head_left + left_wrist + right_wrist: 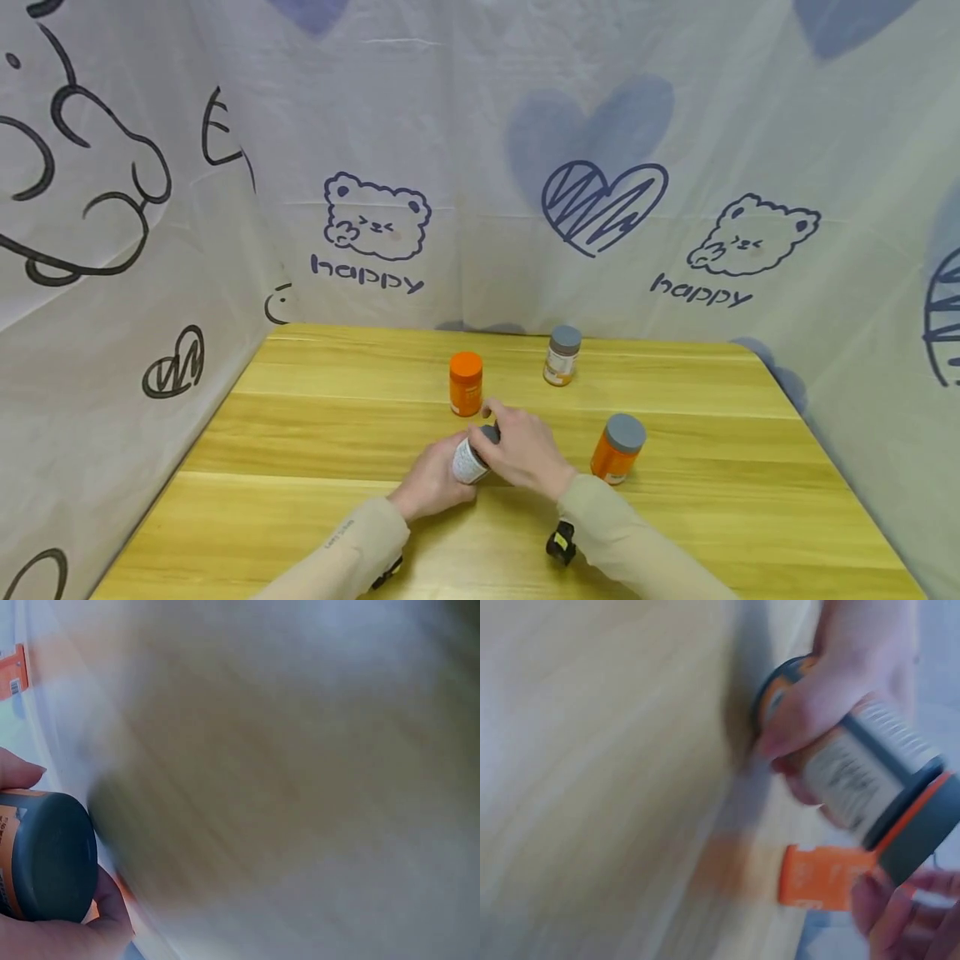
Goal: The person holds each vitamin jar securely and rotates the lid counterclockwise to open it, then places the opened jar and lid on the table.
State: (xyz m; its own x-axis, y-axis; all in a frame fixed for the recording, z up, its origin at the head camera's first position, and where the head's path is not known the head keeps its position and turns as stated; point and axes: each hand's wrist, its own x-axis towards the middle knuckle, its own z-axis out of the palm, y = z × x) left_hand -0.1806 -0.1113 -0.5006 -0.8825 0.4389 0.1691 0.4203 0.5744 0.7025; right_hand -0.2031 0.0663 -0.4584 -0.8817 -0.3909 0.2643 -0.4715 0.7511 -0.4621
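A dark grey pill bottle (471,463) with a white label is tilted above the table, its cap end toward the upper right. My left hand (435,479) grips the bottle's body. My right hand (525,454) pinches the dark cap (922,832) with thumb and fingers. In the right wrist view an orange band shows along the cap's edge, and the fingers (892,915) touch its rim. The bottle's dark base (64,859) faces the left wrist camera. Part of the cap is hidden behind the right hand in the head view.
An all-orange bottle (466,385) stands just beyond the hands. Farther back is a grey-capped bottle (561,357) with a pale label. Right of the right hand stands an orange bottle (618,450) with a grey cap. Printed cloth (480,275) walls the wooden table (300,417).
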